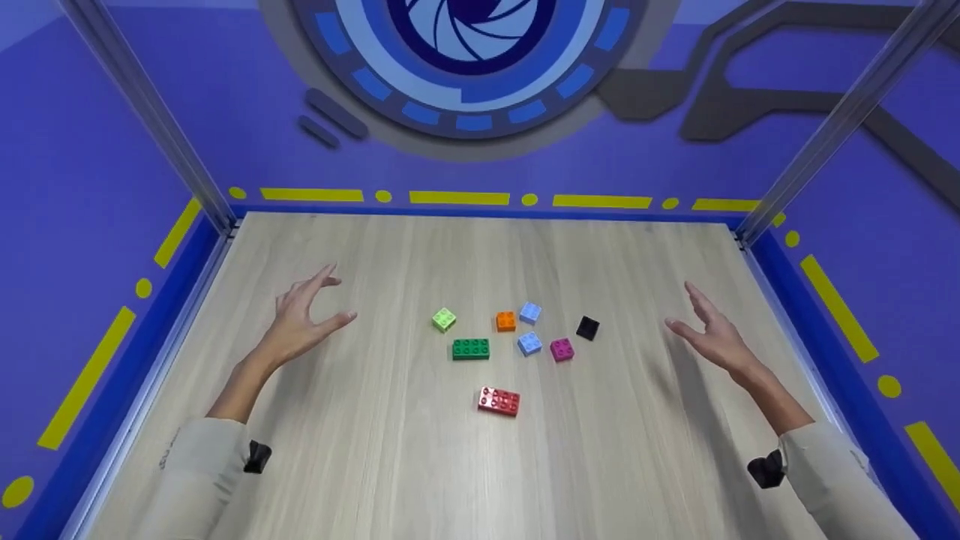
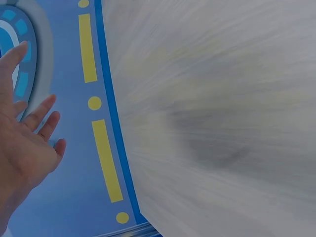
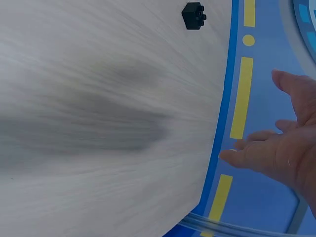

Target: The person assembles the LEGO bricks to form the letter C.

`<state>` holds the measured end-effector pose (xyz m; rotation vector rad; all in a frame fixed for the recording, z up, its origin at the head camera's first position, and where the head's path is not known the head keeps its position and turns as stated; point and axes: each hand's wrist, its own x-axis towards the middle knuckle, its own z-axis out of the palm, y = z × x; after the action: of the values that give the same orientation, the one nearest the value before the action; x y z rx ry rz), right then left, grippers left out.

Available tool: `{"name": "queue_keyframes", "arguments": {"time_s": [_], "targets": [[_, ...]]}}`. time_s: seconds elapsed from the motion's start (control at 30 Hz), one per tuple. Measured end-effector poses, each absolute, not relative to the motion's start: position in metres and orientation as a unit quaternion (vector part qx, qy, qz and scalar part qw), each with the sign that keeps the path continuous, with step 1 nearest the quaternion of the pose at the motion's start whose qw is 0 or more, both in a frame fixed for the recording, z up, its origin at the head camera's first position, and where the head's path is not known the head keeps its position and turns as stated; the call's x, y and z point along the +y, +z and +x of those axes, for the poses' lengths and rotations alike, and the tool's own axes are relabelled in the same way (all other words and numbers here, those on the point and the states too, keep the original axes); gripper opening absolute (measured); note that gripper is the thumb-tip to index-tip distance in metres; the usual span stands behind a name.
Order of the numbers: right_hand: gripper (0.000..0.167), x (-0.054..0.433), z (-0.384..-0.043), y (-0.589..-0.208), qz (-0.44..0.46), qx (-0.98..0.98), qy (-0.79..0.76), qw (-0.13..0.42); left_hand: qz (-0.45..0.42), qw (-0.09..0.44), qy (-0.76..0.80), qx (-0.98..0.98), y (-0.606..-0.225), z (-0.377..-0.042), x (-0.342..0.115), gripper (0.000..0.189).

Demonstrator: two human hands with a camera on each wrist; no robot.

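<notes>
Several toy building bricks lie apart in the middle of the table. A long red brick (image 1: pixel 499 401) is closest to the front, with a long green brick (image 1: pixel 471 349) behind it. Around these sit a lime brick (image 1: pixel 444 319), an orange brick (image 1: pixel 506 322), two light blue bricks (image 1: pixel 530 313) and a magenta brick (image 1: pixel 562 349). My left hand (image 1: pixel 304 319) hovers left of the bricks, thumb and fingers spread, holding nothing. On the other side, my right hand (image 1: pixel 712 334) is held above the table with nothing in it; the black brick (image 1: pixel 588 328) is nearest to it.
The pale wooden table (image 1: pixel 360 465) is walled by blue panels (image 1: pixel 480 172) at the back and both sides. Metal posts (image 1: pixel 847 109) stand at the rear corners. A black wrist device (image 1: pixel 257 457) sticks out at the left cuff, another (image 1: pixel 766 469) at the right.
</notes>
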<state>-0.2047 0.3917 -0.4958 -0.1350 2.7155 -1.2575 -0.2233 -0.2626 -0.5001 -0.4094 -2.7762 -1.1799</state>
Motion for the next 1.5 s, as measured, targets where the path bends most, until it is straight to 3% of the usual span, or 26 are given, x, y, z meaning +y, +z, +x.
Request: {"name": "queue_keyframes", "arguments": {"time_s": [0.5, 0.9, 1.3, 1.5], "targets": [[0.065, 0.371, -0.196, -0.504, -0.082, 0.887, -0.45, 0.063, -0.176, 0.025, -0.424, -0.888, -0.514, -0.22, -0.236, 0.083], [0.054, 0.343, -0.191, -0.51, -0.108, 0.872, -0.473, 0.066, -0.199, -0.013, -0.432, -0.88, -0.533, -0.214, -0.209, 0.064], [0.041, 0.308, -0.179, -0.539, -0.175, 0.839, -0.505, 0.102, -0.213, -0.06, -0.445, -0.868, -0.549, -0.207, -0.182, 0.056], [0.043, 0.286, -0.17, -0.558, -0.165, 0.822, -0.522, 0.154, -0.222, -0.074, -0.455, -0.859, -0.556, -0.205, -0.169, 0.049]]}}
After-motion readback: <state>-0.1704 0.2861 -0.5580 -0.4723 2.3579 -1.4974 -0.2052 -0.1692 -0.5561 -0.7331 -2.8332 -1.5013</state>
